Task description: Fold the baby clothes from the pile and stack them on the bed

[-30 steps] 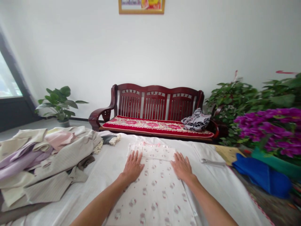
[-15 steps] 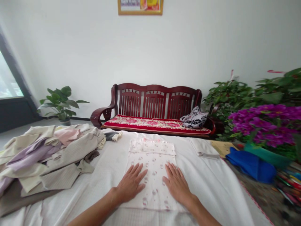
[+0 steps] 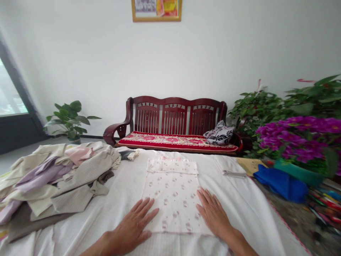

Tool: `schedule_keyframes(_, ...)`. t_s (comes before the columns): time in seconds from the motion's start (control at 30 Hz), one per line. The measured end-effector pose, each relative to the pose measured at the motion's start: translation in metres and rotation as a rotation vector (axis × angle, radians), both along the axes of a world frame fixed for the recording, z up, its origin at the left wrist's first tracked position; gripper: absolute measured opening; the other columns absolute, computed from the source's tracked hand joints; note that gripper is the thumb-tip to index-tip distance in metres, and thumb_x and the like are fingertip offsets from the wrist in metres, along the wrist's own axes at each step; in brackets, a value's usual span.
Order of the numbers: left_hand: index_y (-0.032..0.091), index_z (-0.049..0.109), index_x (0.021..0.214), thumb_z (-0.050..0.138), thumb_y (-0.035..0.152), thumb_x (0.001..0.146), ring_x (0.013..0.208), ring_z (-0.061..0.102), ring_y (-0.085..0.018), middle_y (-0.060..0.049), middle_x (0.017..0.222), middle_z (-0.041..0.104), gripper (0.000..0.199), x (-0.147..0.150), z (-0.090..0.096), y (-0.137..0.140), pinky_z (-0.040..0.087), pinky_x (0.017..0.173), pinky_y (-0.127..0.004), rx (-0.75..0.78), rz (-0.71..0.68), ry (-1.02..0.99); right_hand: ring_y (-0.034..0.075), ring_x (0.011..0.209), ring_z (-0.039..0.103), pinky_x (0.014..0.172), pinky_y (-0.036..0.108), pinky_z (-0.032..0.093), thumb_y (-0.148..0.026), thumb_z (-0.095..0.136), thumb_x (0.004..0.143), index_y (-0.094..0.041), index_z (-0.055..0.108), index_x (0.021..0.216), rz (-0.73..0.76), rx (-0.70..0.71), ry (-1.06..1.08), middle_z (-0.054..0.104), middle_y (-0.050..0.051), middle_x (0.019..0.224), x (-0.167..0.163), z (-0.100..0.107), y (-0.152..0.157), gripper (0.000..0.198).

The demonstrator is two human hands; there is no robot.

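Note:
A white garment with a small printed pattern point(image 3: 175, 204) lies flat on the white cloth point(image 3: 119, 199), its far end folded over into a band. My left hand point(image 3: 137, 220) rests at the garment's near left edge, fingers spread and holding nothing. On the opposite side, my right hand point(image 3: 213, 211) lies over the right edge with its fingers stretched out. A bit of pink shows at the garment's far end.
A heap of loose clothes point(image 3: 66, 177) covers the left side. Toward the far right lies a folded white cloth point(image 3: 230, 166), with a blue cloth point(image 3: 281, 183) beyond the edge. Purple flowers point(image 3: 301, 138) stand at right; a wooden bench point(image 3: 174, 117) is behind.
Both hands have slid apart and outward from the middle of the garment to its side edges, the left one also nearer to me. The view has shifted slightly.

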State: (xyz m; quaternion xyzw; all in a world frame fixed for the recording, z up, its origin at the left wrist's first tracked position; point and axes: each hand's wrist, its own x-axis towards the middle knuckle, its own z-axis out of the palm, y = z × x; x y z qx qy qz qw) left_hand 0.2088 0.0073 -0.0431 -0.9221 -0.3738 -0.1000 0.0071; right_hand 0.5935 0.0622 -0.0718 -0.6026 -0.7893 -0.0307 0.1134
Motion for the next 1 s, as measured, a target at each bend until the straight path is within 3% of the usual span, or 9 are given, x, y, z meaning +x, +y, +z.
schedule_keyframes(0.1,0.038,0.021,0.156,0.048,0.046,0.098,0.146,0.031,-0.028,-0.002,0.161,0.027,0.064,-0.013,0.000,-0.004,0.031,0.118,-0.050,-0.055,-0.018,-0.018,0.027,0.143,0.037,0.118,0.049,0.030,-0.044,0.040,0.096,-0.019,0.048,0.145,0.021,0.015,0.043,0.044,0.009,0.153,0.007,0.001,-0.004,0.055)
schedule_keyframes(0.27,0.037,0.058,0.133,0.056,0.036,0.093,0.131,0.054,-0.024,-0.001,0.143,0.057,0.040,-0.033,-0.003,-0.009,0.045,0.111,-0.042,-0.099,0.069,-0.207,0.024,0.131,0.052,0.113,0.042,0.041,-0.035,0.041,0.095,-0.021,0.059,0.133,0.073,0.065,0.195,0.059,0.010,0.140,0.018,0.006,-0.016,0.045)
schedule_keyframes(0.33,0.034,0.065,0.123,0.056,0.034,0.093,0.123,0.060,-0.023,-0.002,0.134,0.064,0.031,-0.038,-0.001,-0.013,0.050,0.106,-0.036,-0.108,0.080,-0.259,0.023,0.124,0.057,0.108,0.040,0.045,-0.034,0.041,0.095,-0.022,0.064,0.125,0.082,0.081,0.245,0.064,0.009,0.132,0.021,0.010,-0.022,0.039)
schedule_keyframes(0.5,0.032,0.066,0.115,0.046,0.023,0.096,0.117,0.063,-0.019,-0.002,0.127,0.067,0.029,-0.044,0.013,-0.022,0.052,0.101,-0.031,-0.158,0.045,-0.269,0.021,0.112,0.063,0.099,0.035,0.052,-0.029,0.041,0.096,-0.027,0.070,0.109,0.153,0.085,0.297,0.069,0.006,0.118,0.027,0.018,-0.038,0.031)
schedule_keyframes(0.7,0.034,0.064,0.117,0.044,0.011,0.091,0.119,0.061,-0.015,0.002,0.128,0.066,0.041,-0.046,0.025,-0.018,0.050,0.102,-0.028,-0.243,0.013,-0.216,0.020,0.117,0.062,0.102,0.035,0.050,-0.018,0.039,0.093,-0.028,0.073,0.107,0.246,-0.007,0.272,0.068,0.006,0.124,0.045,0.018,-0.052,0.038)
schedule_keyframes(1.0,0.031,0.066,0.106,0.048,0.012,0.091,0.110,0.065,-0.014,0.003,0.119,0.070,0.031,-0.042,0.033,-0.010,0.050,0.097,-0.025,-0.282,0.007,-0.193,0.020,0.120,0.061,0.104,0.035,0.047,-0.029,0.048,0.094,-0.034,0.075,0.105,0.293,-0.172,0.248,0.069,0.000,0.126,0.055,0.039,-0.059,0.030)
